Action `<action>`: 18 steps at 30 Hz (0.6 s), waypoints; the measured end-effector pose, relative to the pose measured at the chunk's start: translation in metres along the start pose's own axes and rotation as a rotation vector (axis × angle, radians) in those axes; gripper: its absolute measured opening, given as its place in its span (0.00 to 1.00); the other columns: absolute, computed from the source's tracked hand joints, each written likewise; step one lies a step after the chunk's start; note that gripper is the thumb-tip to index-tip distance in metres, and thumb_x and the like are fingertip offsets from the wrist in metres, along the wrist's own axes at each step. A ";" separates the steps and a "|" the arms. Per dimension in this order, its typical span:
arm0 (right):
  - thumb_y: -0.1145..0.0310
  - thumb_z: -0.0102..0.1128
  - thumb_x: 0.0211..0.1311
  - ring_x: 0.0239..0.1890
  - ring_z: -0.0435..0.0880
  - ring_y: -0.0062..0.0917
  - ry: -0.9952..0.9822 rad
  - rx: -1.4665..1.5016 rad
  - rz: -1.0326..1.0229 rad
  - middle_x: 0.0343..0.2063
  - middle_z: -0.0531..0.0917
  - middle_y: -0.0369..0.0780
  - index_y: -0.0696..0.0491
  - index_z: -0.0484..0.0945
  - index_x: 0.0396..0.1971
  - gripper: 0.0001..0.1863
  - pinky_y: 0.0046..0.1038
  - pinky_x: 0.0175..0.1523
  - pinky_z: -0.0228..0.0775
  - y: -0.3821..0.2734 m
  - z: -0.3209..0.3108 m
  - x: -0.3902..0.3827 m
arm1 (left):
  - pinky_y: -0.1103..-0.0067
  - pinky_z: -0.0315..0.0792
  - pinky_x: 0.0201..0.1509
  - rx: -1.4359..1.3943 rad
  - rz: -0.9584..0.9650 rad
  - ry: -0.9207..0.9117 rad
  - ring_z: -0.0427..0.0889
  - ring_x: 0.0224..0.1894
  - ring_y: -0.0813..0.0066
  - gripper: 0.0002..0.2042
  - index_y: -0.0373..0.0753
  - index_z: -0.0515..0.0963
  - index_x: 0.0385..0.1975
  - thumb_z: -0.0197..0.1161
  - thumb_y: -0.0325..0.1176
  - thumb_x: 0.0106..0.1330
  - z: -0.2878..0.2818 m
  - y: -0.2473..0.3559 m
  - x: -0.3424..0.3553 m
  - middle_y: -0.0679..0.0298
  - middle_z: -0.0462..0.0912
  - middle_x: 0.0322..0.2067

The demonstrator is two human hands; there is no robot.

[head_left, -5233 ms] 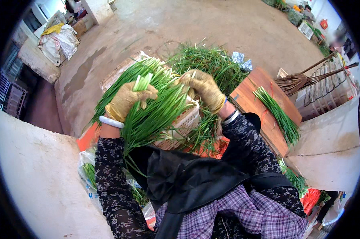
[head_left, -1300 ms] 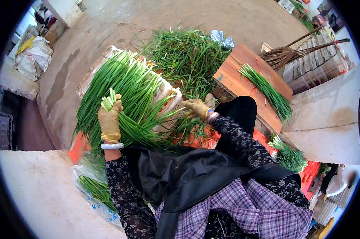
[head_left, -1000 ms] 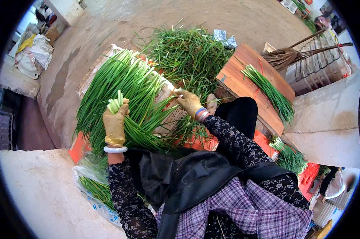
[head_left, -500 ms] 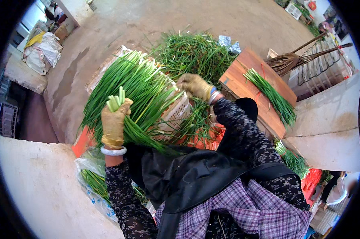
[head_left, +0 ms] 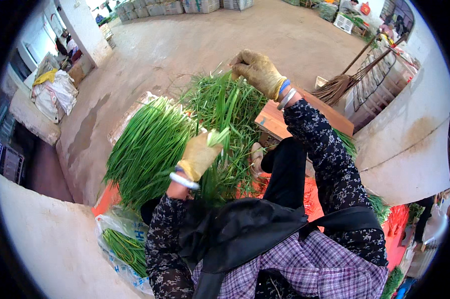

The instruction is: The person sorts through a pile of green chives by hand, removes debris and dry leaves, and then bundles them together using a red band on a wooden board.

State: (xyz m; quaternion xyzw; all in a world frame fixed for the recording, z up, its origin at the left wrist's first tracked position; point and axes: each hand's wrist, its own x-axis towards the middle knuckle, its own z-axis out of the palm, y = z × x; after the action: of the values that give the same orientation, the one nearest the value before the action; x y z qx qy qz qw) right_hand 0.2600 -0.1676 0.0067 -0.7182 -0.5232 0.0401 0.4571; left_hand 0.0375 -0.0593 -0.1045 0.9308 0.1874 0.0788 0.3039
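My left hand (head_left: pixel 199 155), in a yellowed glove, is closed around a small bunch of garlic chives (head_left: pixel 218 137). Their pale stem ends stick out past the fingers and the green leaves hang below. Raised farther forward, my gloved right hand (head_left: pixel 259 74) has its fingers pinched together on some long green chive leaves (head_left: pixel 229 102), which trail down from the fingertips. Left of my left hand lies a thick layer of chives (head_left: pixel 152 144) on a pale crate (head_left: pixel 118 130). Beneath and beyond both hands spreads a heap of loose leaves (head_left: pixel 250 99).
A wooden board (head_left: pixel 271 119) stands at right, partly behind my right arm. Past it lean twig brooms (head_left: pixel 339 85) beside a pale wall (head_left: pixel 404 144). A clear plastic bag with chives (head_left: pixel 128 249) lies near my left forearm. Red plastic sheeting (head_left: pixel 312 194) covers ground by my legs.
My left hand has moved right with its bunch, from over the crate to the loose heap. My right hand has risen forward, leaves now trailing from it. The view has tilted up.
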 end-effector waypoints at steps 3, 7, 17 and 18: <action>0.69 0.58 0.61 0.34 0.83 0.23 -0.131 -0.025 0.020 0.28 0.84 0.39 0.58 0.78 0.38 0.09 0.27 0.40 0.75 0.031 -0.019 -0.012 | 0.77 0.75 0.39 -0.514 -0.161 0.272 0.81 0.32 0.74 0.10 0.34 0.81 0.40 0.65 0.31 0.62 -0.011 0.001 -0.006 0.61 0.84 0.31; 0.71 0.57 0.62 0.35 0.83 0.23 -0.290 0.083 0.047 0.28 0.84 0.38 0.55 0.78 0.40 0.08 0.27 0.40 0.74 0.025 -0.002 -0.026 | 0.81 0.72 0.36 -0.664 -0.033 0.453 0.77 0.31 0.82 0.07 0.35 0.81 0.40 0.64 0.27 0.64 -0.065 0.038 -0.009 0.68 0.83 0.32; 0.65 0.57 0.66 0.28 0.77 0.18 -0.336 0.137 -0.159 0.30 0.81 0.36 0.56 0.77 0.42 0.11 0.24 0.34 0.71 -0.022 0.011 -0.034 | 0.79 0.73 0.40 -0.649 0.222 0.080 0.79 0.33 0.78 0.12 0.36 0.80 0.41 0.67 0.28 0.56 -0.055 0.063 0.022 0.68 0.83 0.33; 0.65 0.57 0.67 0.29 0.78 0.18 -0.350 0.286 -0.002 0.31 0.81 0.36 0.56 0.77 0.42 0.11 0.23 0.34 0.72 -0.024 0.011 -0.034 | 0.79 0.73 0.41 -0.754 0.161 0.083 0.80 0.35 0.78 0.12 0.36 0.81 0.40 0.67 0.27 0.56 -0.057 0.065 0.024 0.67 0.83 0.33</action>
State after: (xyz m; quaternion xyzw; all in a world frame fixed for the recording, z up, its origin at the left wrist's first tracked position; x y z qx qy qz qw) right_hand 0.2220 -0.1870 0.0028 -0.6275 -0.5843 0.2374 0.4566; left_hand 0.0644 -0.0675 -0.0195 0.7616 0.0835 0.2032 0.6097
